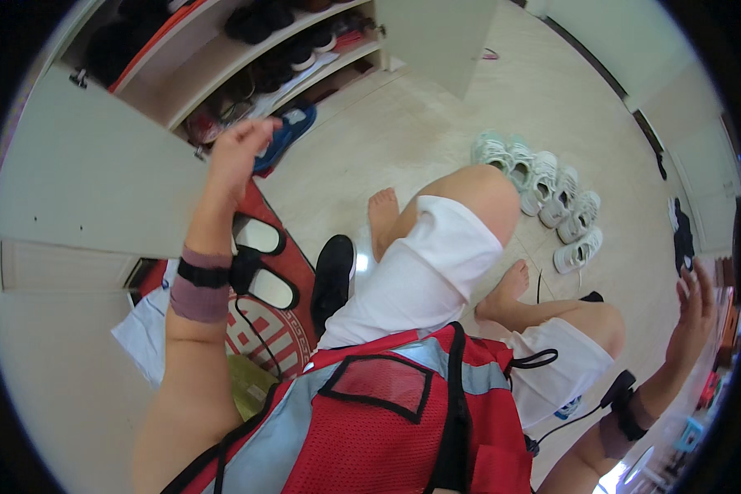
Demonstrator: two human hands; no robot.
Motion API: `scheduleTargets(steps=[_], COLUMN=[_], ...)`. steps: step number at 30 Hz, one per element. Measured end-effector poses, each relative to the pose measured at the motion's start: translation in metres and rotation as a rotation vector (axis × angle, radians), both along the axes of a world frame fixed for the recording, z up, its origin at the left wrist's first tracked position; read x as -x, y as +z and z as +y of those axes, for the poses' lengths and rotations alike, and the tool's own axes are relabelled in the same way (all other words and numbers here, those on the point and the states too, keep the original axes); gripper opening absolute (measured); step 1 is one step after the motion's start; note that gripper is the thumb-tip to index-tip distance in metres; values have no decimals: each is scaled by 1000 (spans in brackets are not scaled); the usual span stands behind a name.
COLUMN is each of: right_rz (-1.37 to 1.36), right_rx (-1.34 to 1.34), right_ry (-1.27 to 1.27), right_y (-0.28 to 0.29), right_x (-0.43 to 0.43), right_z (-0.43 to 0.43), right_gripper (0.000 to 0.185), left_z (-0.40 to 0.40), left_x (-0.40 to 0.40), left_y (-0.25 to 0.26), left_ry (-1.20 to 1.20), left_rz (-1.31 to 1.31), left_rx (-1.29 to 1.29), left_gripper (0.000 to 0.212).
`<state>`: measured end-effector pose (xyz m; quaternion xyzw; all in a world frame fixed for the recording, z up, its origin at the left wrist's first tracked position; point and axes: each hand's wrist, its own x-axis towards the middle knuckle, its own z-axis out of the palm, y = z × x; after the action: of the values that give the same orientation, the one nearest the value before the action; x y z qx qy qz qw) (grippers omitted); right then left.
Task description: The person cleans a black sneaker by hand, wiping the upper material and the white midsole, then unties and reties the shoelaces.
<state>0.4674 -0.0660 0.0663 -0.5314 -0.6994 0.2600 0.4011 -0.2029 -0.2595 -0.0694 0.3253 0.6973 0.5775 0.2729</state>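
Observation:
My left hand is raised before the open shoe cabinet, beside a blue slipper on the floor. Its fingers are blurred and partly curled, and no object shows in them. Out at the far right, my right hand is held up with its fingers spread, holding nothing. White sneakers stand in a slanting row on the floor past my knees. A black shoe sits by the edge of a red patterned mat, near my bare feet.
Black slides with white insoles rest on the mat. Cabinet doors swing out on both sides, and dark shoes fill parts of the shelves. Thin cables run from the bands on my forearms. Dark clothing lies by the right wall.

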Motion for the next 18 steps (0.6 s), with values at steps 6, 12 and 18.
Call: scheduleTargets(steps=[6,12,18], right_rz=[-158,-107,-47], right_rx=[-221,-76,82], right_ry=[348,565,692], right_y=[31,9,8], right_x=[155,248,286], right_z=[11,-12,-20], right_gripper=[35,28,26], left_z=[-146,-229,-214], left_x=[-51,-126,-158], left_y=[-188,-281,-316], left_ry=[7,-123,416], left_rz=[-201,-1043,-1341], left_rx=[670,1070,688], left_gripper=[29,42,46])
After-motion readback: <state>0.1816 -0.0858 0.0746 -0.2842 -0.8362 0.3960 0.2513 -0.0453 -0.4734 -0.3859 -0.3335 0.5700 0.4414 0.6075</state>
